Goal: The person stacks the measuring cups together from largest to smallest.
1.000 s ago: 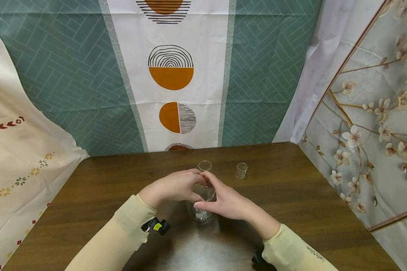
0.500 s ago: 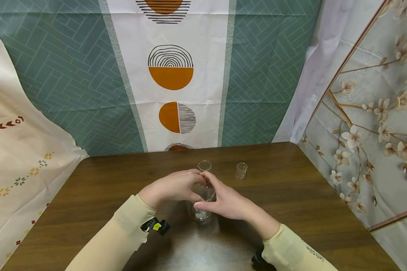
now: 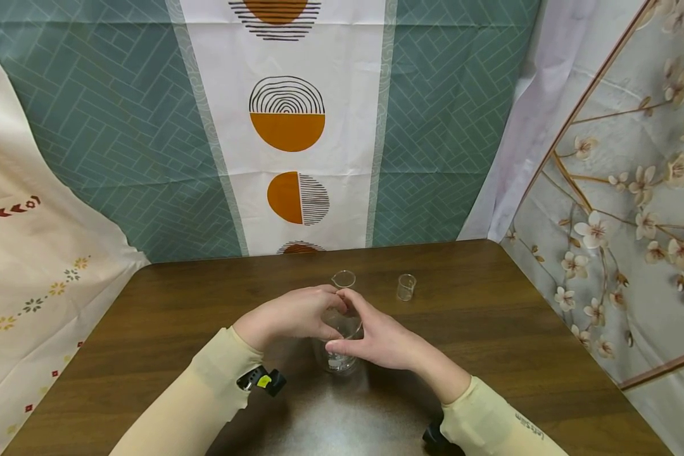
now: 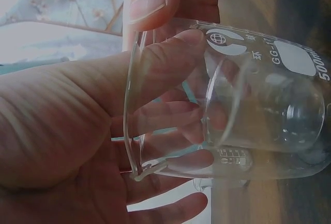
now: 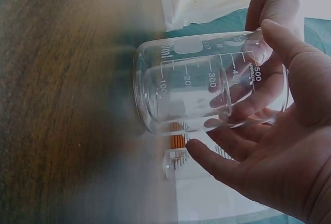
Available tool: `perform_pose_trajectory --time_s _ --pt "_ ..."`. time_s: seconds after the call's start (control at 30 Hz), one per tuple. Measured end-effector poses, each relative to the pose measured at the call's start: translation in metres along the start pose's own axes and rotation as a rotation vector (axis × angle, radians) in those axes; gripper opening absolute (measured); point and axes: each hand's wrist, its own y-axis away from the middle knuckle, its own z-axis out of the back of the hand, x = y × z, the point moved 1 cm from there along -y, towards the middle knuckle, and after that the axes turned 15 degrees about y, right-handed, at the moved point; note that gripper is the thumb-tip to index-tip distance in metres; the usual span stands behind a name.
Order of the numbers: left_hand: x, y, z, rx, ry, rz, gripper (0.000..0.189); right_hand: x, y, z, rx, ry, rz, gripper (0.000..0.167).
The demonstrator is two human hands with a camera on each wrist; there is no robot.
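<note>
A 500 ml glass beaker (image 3: 337, 362) stands upright in front of me, white markings on its wall. Inside it sits a smaller glass beaker (image 5: 226, 92), its rim well below the outer one. My left hand (image 3: 293, 315) holds the big beaker's upper part from the left, its fingers showing through the glass in the right wrist view. From the right, my right hand (image 3: 379, 332) curves round the same upper part, thumb (image 5: 276, 35) against the wall near the rim. The two hands meet at the far side in the head view.
Behind the hands shows the rim of another glass beaker (image 3: 344, 278), its lower part hidden. A small glass beaker (image 3: 406, 288) stands farther right. All are on a dark wooden table (image 3: 490, 304), with a patterned cloth (image 3: 444, 139) hanging behind its back edge.
</note>
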Motion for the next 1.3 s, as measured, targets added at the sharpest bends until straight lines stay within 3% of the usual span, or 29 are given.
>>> perform_pose_trajectory --time_s 0.7,1.0,1.3 --pt "0.0024 0.0072 0.0 -0.049 -0.029 0.003 0.034 0.0006 -0.0008 -0.0011 0.0 -0.004 0.012 0.088" --pt "0.0011 0.0027 -0.0028 -0.085 -0.062 0.031 0.03 -0.0003 0.0001 0.0003 -0.007 -0.011 0.006 0.085" --pt "-0.0013 0.0009 -0.0052 -0.125 -0.125 0.019 0.029 0.0006 0.0009 0.0001 -0.017 -0.013 0.004 0.09"
